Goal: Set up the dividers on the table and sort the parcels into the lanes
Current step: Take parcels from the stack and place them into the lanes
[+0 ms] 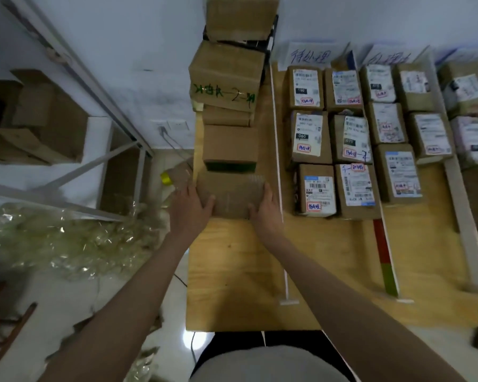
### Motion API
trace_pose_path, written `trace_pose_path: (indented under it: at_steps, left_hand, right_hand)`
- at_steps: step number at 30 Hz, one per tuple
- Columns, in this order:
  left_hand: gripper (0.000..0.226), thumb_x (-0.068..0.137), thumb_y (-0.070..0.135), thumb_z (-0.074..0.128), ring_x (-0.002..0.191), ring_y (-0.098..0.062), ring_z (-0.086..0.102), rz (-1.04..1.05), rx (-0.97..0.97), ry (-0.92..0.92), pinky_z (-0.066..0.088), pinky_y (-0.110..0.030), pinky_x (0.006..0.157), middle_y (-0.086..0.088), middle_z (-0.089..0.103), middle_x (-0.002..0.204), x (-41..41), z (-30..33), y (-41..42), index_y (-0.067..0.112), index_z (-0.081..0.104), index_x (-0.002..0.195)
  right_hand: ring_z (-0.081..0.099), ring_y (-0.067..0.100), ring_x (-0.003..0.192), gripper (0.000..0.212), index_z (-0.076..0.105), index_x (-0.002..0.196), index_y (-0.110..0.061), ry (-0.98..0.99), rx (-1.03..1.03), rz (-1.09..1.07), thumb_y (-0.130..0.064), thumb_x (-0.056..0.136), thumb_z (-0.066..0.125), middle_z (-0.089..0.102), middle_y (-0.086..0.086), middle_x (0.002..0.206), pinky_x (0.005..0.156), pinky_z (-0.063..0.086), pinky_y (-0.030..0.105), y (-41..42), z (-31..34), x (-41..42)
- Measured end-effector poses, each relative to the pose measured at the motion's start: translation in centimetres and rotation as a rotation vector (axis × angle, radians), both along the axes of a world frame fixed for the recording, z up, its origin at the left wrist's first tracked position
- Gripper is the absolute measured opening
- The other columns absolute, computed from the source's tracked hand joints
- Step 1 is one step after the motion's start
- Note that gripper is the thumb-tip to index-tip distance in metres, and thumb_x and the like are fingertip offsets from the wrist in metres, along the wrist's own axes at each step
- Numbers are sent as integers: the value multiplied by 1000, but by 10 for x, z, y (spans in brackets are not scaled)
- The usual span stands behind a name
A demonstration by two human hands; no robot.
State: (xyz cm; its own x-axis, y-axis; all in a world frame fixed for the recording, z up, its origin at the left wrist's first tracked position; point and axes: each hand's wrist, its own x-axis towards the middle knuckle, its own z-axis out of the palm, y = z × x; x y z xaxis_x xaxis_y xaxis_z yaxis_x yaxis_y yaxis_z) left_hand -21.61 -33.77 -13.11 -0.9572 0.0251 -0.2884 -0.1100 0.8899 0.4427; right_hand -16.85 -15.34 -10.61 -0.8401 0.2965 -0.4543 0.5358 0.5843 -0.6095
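Note:
A plain brown cardboard parcel (231, 193) sits in the leftmost lane of the wooden table (232, 271). My left hand (189, 209) grips its left side and my right hand (264, 212) grips its right side. Behind it, more brown boxes (229, 146) line up toward the wall, one marked in green (224, 78). A white divider (278, 175) separates this lane from a lane of labelled parcels (316, 190). A second divider (385, 249) with red and green stripes and a third white divider (464, 235) bound further lanes of labelled parcels (431, 136).
Handwritten paper signs (311, 55) stand against the wall at the lane heads. Left of the table there is a metal shelf (116, 150) with an open carton (39, 117), and crumpled clear plastic wrap (66, 244) lies on the floor. A yellow tape roll (166, 178) is beside the table edge.

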Motion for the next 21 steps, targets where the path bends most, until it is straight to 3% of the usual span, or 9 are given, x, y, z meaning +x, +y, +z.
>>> trace_pose_path:
  at_steps: [4, 9, 13, 17, 19, 21]
  left_hand:
    - [65, 95, 52, 54, 119, -29, 52, 71, 164, -54, 50, -45, 91, -10, 48, 135, 48, -2, -11, 11, 40, 143]
    - [59, 89, 38, 69, 111, -23, 55, 176, 321, -8, 51, -45, 89, -8, 50, 129, 84, 5, -13, 12, 44, 136]
    - [55, 81, 32, 79, 106, -19, 60, 235, 438, -1, 54, -40, 86, -1, 55, 119, 100, 5, -21, 17, 45, 121]
    - [52, 77, 50, 79, 96, -9, 62, 302, 552, -91, 50, -21, 77, 4, 61, 106, 117, 13, -26, 21, 49, 109]
    - [58, 79, 68, 65, 91, -10, 62, 326, 572, -126, 45, -23, 71, 4, 62, 99, 122, 19, -26, 19, 52, 106]
    - [63, 84, 70, 57, 94, -14, 61, 314, 540, -147, 45, -27, 73, 2, 61, 104, 123, 18, -27, 17, 54, 117]
  right_hand:
    - [45, 32, 133, 71, 25, 153, -10, 42, -61, -71, -18, 94, 64, 42, 13, 147, 109, 42, 47, -3, -4, 43]
    - [41, 25, 136, 75, 24, 155, -11, 81, -54, -73, -12, 93, 66, 39, 9, 149, 111, 36, 35, -9, 1, 75]
    - [51, 19, 126, 65, 36, 144, -16, 120, -138, -160, -18, 89, 71, 47, 5, 141, 104, 48, 36, -8, 7, 92]
    - [60, 20, 107, 53, 47, 120, -20, 53, -216, -206, -61, 87, 57, 59, 5, 119, 93, 54, 46, -1, 10, 107]
    - [59, 21, 102, 56, 48, 124, -20, 0, -232, -190, -65, 91, 45, 60, 6, 117, 91, 53, 47, 1, 12, 110]
    - [59, 26, 108, 58, 47, 136, -15, -51, -172, -116, -59, 98, 41, 61, 11, 123, 94, 51, 46, 1, 13, 110]
